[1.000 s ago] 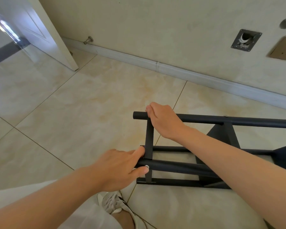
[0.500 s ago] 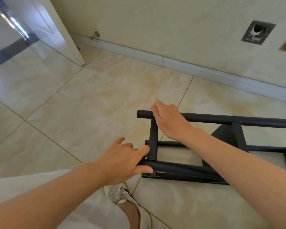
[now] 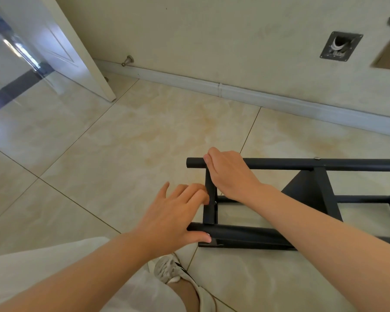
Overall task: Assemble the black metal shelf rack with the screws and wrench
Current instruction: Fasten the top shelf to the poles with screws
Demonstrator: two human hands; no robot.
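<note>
Where a white trouser leg (image 3: 27,253) and a sneaker (image 3: 167,269) fill the near edge, the left hand (image 3: 173,218) lies loosely spread, thumb on the black rack (image 3: 245,233), fingertips touching its crossbar. The right hand (image 3: 231,174) curls over the far tube, hiding the joint. The rack lies sideways on the tiled floor (image 3: 144,143). Beyond it are the baseboard (image 3: 257,95), a doorstop (image 3: 127,60) and a door (image 3: 61,48).
</note>
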